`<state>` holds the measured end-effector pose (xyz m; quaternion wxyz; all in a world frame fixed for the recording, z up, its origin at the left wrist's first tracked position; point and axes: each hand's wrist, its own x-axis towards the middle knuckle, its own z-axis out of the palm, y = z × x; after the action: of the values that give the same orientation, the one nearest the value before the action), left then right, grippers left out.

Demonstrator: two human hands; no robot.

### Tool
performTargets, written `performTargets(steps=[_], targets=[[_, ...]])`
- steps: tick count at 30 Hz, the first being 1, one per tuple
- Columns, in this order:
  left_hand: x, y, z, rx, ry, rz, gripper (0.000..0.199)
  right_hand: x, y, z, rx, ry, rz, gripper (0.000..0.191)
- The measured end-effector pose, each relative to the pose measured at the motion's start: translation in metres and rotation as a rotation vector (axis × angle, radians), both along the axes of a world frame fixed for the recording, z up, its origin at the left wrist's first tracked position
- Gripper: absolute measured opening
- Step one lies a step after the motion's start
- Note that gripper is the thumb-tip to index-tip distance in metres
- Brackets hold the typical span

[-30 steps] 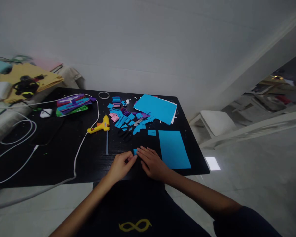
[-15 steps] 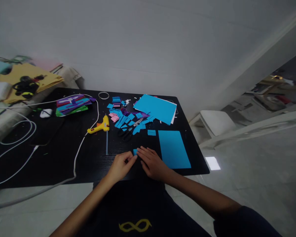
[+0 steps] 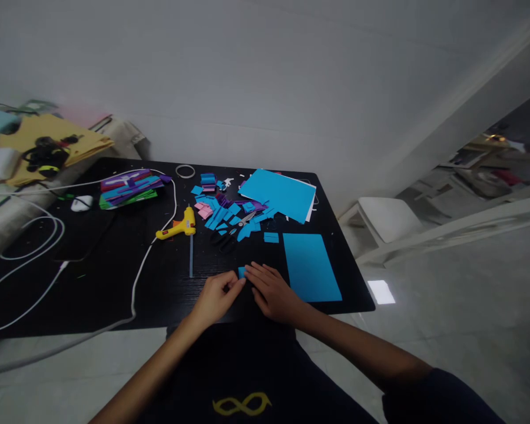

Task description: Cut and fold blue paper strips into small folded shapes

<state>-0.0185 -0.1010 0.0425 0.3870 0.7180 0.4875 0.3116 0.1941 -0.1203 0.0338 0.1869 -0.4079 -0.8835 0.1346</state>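
Note:
A small piece of blue paper (image 3: 241,272) lies near the front edge of the black table, mostly covered by my fingers. From its left, my left hand (image 3: 218,297) is curled, thumb and forefinger pinching at the paper's edge. My right hand (image 3: 270,291) rests with fingers stretched flat over the paper's right part. Just beyond the hands are black-handled scissors (image 3: 224,241) among blue, pink and purple paper scraps (image 3: 221,217). Right of my right hand lies a large blue sheet (image 3: 312,268).
A yellow glue gun (image 3: 179,227) with a glue stick stands left of the scraps. White cables (image 3: 138,282) cross the table's left side. Stacked coloured strips (image 3: 130,187), an earbud case (image 3: 82,203) and a dark phone (image 3: 82,238) lie there. More blue sheets (image 3: 280,194) are at the back.

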Motion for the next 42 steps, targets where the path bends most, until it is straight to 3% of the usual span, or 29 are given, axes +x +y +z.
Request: performTargets(steps=[42], targets=[[-0.0010, -0.0006, -0.0008, 0.000, 0.013, -0.006, 0.043, -0.0010, -0.0001, 0.0020, -0.009, 0.016, 0.003, 0.055]])
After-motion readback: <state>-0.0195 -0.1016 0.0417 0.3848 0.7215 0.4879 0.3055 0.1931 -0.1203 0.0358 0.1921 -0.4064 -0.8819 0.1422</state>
